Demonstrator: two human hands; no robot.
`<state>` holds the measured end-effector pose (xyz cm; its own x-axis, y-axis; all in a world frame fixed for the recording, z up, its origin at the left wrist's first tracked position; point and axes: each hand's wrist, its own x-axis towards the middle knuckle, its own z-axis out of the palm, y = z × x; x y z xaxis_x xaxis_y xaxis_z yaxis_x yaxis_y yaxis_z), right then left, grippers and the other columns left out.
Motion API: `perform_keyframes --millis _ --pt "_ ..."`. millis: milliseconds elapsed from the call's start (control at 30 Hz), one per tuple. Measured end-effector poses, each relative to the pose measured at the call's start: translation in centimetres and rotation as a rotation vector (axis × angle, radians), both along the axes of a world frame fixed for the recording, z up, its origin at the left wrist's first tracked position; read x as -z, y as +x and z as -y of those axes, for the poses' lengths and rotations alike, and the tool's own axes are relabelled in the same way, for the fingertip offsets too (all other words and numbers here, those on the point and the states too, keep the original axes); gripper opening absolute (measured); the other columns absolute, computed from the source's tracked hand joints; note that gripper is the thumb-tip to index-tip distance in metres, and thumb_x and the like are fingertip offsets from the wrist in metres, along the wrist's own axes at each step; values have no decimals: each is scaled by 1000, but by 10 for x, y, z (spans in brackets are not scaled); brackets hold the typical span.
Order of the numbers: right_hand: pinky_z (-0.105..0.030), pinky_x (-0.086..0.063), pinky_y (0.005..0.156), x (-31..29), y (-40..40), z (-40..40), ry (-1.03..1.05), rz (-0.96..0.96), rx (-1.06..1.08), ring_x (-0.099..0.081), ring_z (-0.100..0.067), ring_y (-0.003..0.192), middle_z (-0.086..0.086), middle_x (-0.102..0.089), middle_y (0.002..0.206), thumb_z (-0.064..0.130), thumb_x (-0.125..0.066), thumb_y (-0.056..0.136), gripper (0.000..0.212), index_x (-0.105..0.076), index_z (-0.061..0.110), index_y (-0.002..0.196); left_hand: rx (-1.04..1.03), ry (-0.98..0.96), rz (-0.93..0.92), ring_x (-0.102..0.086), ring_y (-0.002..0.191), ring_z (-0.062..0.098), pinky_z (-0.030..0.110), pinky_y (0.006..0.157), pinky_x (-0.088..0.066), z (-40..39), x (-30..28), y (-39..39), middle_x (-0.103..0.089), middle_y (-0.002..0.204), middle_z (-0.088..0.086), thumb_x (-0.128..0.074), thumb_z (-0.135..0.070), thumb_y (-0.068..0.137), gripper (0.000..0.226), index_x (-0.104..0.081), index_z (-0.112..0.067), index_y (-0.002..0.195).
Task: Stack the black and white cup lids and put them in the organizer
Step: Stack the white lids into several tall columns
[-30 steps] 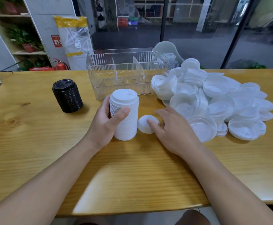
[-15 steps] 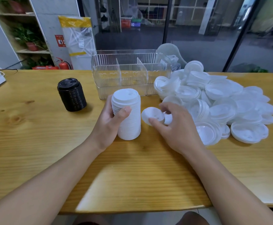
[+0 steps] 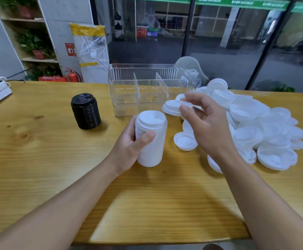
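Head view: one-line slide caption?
Left hand grips tall white lid stack; right hand pinches one white plastic lid above it.

It looked like a shopfront workspace — glass doors (image 3: 219, 42) upper right, fire extinguisher (image 3: 72, 76) and plant shelves (image 3: 33, 46) upper left.

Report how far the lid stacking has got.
Done: a black stack stands on the table. In hand: the left hand grips the white stack, and the right hand pinches one white lid above it. Left: the loose white pile is large, and the organizer looks empty.
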<state>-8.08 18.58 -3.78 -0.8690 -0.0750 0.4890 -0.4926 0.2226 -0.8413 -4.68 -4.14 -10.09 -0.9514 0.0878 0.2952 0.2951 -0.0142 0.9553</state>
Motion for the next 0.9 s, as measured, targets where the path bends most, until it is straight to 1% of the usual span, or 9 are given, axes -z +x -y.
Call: perform_keyframes --millis 100,233,367,567,633,700,767,833,900 --pt "-45 -58 108 0 2 17 -33 32 -174 -72 -20 122 -8 -73 131 16 -71 105 35 -64 11 140 12 3 -7 -68 128 22 37 101 -57 0 -2 1 -68 141 3 -72 -52 92 57 -58 -32 144" --pt "-52 -50 116 8 0 31 58 50 -347 -65 -26 134 -8 -71 138 12 -67 108 44 -56 10 150 40 21 -37 -68 129 23 38 100 -59 -1 -4 2 -69 142 1 -71 -46 95 60 -55 -32 150" --pt "-50 -49 118 11 -1 26 94 52 -387 -62 -27 139 -9 -68 145 5 -60 109 46 -51 7 155 39 20 -26 -68 131 22 36 102 -58 1 -5 2 -68 144 -1 -72 -49 94 64 -53 -33 153" --pt "-51 -45 122 14 -2 21 118 94 -438 -57 -27 145 -10 -64 150 0 -54 111 51 -43 8 160 50 20 -28 -69 127 18 31 98 -58 3 -5 2 -70 139 -3 -73 -50 92 59 -57 -35 147" --pt "-49 -43 123 13 -1 22 111 117 -454 -56 -25 147 -8 -63 153 2 -53 112 52 -42 10 162 54 25 -30 -70 126 19 31 98 -58 3 -4 2 -70 139 -3 -73 -49 92 59 -57 -34 147" --pt "-44 -43 124 11 2 22 111 143 -471 -53 -21 149 -5 -61 156 5 -52 113 54 -38 12 164 57 25 -29 -70 127 20 32 100 -59 4 -4 1 -70 140 -1 -74 -47 93 60 -57 -32 147" --pt "-40 -42 124 11 5 21 105 181 -462 -51 -14 150 1 -59 158 12 -54 114 54 -37 17 165 60 17 -32 -69 129 22 33 100 -59 4 -4 1 -70 141 1 -77 -45 92 63 -56 -29 149" --pt "-41 -44 123 16 13 17 104 223 -398 -52 -10 148 7 -59 157 26 -59 113 54 -42 22 164 72 -31 -28 -68 132 21 33 102 -58 7 -4 2 -69 144 -1 -82 -43 88 72 -53 -29 152" --pt "-45 -47 120 26 22 12 159 242 -343 -58 -10 142 11 -62 153 37 -64 109 52 -50 28 158 69 -164 17 -66 134 14 36 107 -56 15 -4 5 -67 146 -10 -89 -46 83 83 -49 -38 154"
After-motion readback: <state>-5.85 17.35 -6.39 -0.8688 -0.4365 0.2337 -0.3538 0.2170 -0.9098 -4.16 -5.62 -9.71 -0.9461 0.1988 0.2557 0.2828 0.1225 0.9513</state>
